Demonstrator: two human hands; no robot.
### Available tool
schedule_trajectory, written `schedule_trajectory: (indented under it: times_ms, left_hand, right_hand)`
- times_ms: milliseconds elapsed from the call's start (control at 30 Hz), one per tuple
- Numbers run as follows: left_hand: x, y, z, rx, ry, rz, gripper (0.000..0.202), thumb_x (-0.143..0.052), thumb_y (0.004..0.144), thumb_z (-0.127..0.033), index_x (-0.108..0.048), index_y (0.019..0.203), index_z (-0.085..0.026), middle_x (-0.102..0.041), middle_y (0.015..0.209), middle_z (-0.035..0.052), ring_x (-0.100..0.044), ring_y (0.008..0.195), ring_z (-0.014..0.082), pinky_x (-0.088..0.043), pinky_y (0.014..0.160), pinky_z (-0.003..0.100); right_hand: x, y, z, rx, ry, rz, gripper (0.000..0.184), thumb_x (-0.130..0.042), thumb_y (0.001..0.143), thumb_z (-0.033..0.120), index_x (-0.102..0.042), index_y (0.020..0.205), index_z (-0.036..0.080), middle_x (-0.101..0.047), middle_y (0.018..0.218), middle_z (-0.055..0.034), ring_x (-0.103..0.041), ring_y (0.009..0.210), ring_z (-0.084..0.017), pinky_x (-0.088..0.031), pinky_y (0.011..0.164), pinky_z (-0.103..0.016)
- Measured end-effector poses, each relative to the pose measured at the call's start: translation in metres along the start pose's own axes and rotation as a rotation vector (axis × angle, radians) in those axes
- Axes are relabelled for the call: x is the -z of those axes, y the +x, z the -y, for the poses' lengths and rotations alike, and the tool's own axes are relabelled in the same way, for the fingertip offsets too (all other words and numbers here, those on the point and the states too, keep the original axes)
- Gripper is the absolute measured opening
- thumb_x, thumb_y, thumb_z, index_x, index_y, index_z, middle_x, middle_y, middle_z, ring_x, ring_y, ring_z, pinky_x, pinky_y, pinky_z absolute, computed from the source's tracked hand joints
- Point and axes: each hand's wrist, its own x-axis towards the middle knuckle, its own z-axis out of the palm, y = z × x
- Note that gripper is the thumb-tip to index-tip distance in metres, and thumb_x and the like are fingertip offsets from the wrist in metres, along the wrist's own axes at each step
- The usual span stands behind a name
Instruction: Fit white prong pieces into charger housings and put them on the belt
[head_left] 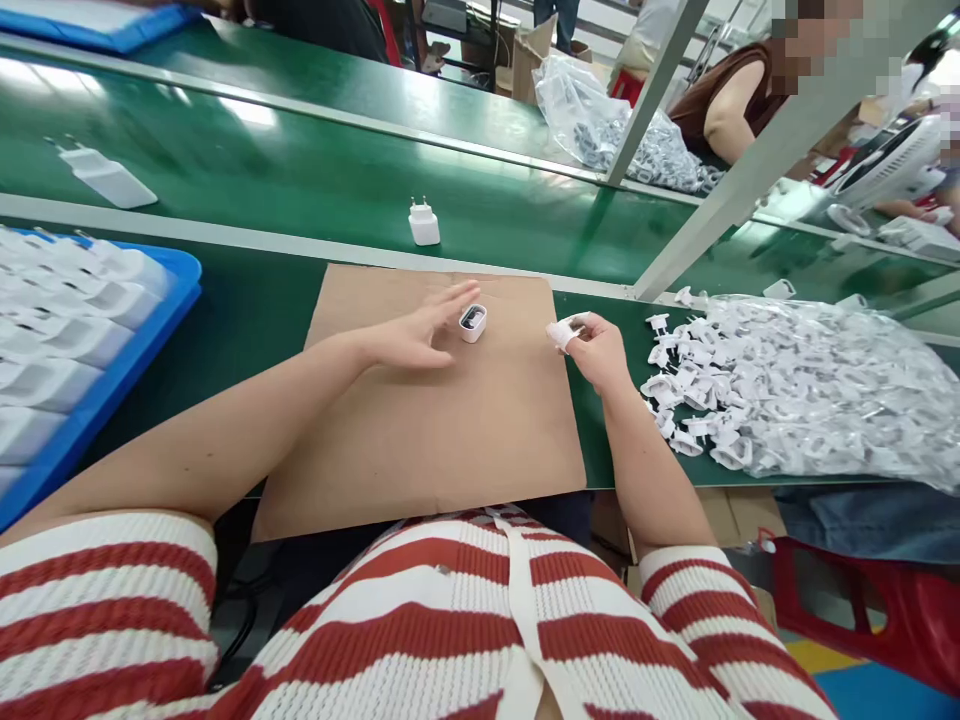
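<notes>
My left hand [420, 335] lies on the brown cardboard sheet [420, 440], fingers stretched out and apart, its fingertips just left of a small white charger shell [472, 322] that stands open side up. My right hand [596, 350] is at the sheet's right edge, fingers pinched round a small white plug piece [564, 332]. Just right of that hand a heap of the same white plug pieces [697, 385] spills from a clear plastic bag [832, 390].
A blue tray [142, 345] full of white charger bodies sits at the left. On the green conveyor belt stand a finished white charger [424, 222] and another [105, 175] further left. A slanted metal frame post [750, 165] crosses the right. Another person sits beyond it.
</notes>
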Motion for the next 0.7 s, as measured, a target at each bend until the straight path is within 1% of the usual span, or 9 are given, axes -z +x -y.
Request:
schedule_trajectory:
  times_ms: [67,167,233,300,367,433,533,600,700]
  left_hand:
    - [-0.013,0.003,-0.004,0.008,-0.043,-0.006,0.086,-0.069,0.088,-0.049,-0.04,0.166,-0.029,-0.037,0.17,0.0112,-0.054,0.138,0.034,-0.053,0.106,0.041]
    - [-0.037,0.017,-0.014,0.108,-0.137,-0.185,0.069,-0.073,0.087,-0.052,-0.057,0.148,-0.023,-0.063,0.139,0.013,-0.069,0.098,0.0251,-0.059,0.092,0.041]
    - [-0.055,0.023,-0.026,0.191,-0.155,-0.334,0.069,-0.082,0.081,-0.051,-0.06,0.137,-0.019,-0.066,0.128,0.0123,-0.069,0.089,0.0229,-0.059,0.089,0.042]
    - [-0.07,0.026,-0.039,0.238,-0.138,-0.439,0.084,-0.093,0.07,-0.049,-0.057,0.139,-0.018,-0.059,0.139,0.0152,-0.069,0.097,0.0253,-0.059,0.093,0.043]
    - [-0.08,0.025,-0.05,0.227,-0.129,-0.443,0.1,-0.098,0.063,-0.047,-0.053,0.148,-0.019,-0.051,0.152,0.0172,-0.067,0.111,0.0289,-0.057,0.099,0.043]
    - [-0.085,0.023,-0.055,0.192,-0.179,-0.378,0.087,-0.092,0.071,-0.046,-0.058,0.146,-0.019,-0.058,0.147,0.0145,-0.067,0.112,0.0285,-0.056,0.099,0.041]
    - [-0.091,0.02,-0.054,0.165,-0.26,-0.37,0.045,-0.077,0.086,-0.047,-0.074,0.12,-0.018,-0.072,0.108,0.0072,-0.065,0.088,0.0225,-0.055,0.085,0.036]
    - [-0.094,0.018,-0.052,0.141,-0.277,-0.421,0.046,-0.079,0.083,-0.049,-0.077,0.115,-0.017,-0.07,0.097,0.0048,-0.061,0.078,0.0194,-0.052,0.078,0.034]
    - [-0.097,0.017,-0.05,0.095,-0.307,-0.447,0.048,-0.083,0.079,-0.052,-0.078,0.111,-0.016,-0.067,0.092,0.0039,-0.057,0.074,0.0179,-0.049,0.072,0.032]
  right_hand:
    - [-0.004,-0.003,0.002,-0.092,0.066,0.088,0.042,-0.092,0.066,0.057,-0.075,0.081,0.021,-0.073,0.078,-0.0015,-0.07,0.071,-0.018,-0.054,0.064,-0.029]
    - [-0.007,-0.005,0.004,-0.187,0.179,0.198,0.046,-0.093,0.065,0.06,-0.08,0.085,0.02,-0.078,0.088,-0.0047,-0.077,0.083,-0.022,-0.056,0.064,-0.028]
    - [-0.008,-0.007,0.005,-0.212,0.276,0.264,0.047,-0.095,0.064,0.057,-0.083,0.091,0.021,-0.081,0.099,-0.0051,-0.079,0.094,-0.024,-0.062,0.075,-0.03]
    - [-0.008,-0.008,0.006,-0.21,0.325,0.299,0.048,-0.098,0.062,0.053,-0.084,0.096,0.023,-0.081,0.106,-0.0045,-0.079,0.101,-0.025,-0.063,0.085,-0.034]
    - [-0.01,-0.01,0.007,-0.179,0.303,0.296,0.047,-0.097,0.064,0.051,-0.083,0.099,0.024,-0.081,0.106,-0.004,-0.078,0.102,-0.026,-0.063,0.087,-0.036]
    - [-0.012,-0.013,0.007,-0.109,0.237,0.24,0.043,-0.095,0.067,0.051,-0.083,0.098,0.024,-0.081,0.103,-0.0042,-0.077,0.099,-0.025,-0.062,0.087,-0.036]
    - [-0.017,-0.018,0.007,0.071,0.051,0.096,0.035,-0.09,0.076,0.05,-0.082,0.097,0.023,-0.077,0.103,-0.0047,-0.074,0.095,-0.021,-0.061,0.086,-0.035]
    - [-0.02,-0.023,0.008,0.222,-0.098,0.047,0.029,-0.085,0.082,0.045,-0.082,0.103,0.024,-0.074,0.105,-0.0045,-0.072,0.091,-0.019,-0.061,0.082,-0.034]
    - [-0.022,-0.03,0.009,0.453,-0.306,0.093,0.021,-0.073,0.092,0.032,-0.079,0.111,0.025,-0.072,0.105,-0.0057,-0.07,0.093,-0.021,-0.06,0.082,-0.036]
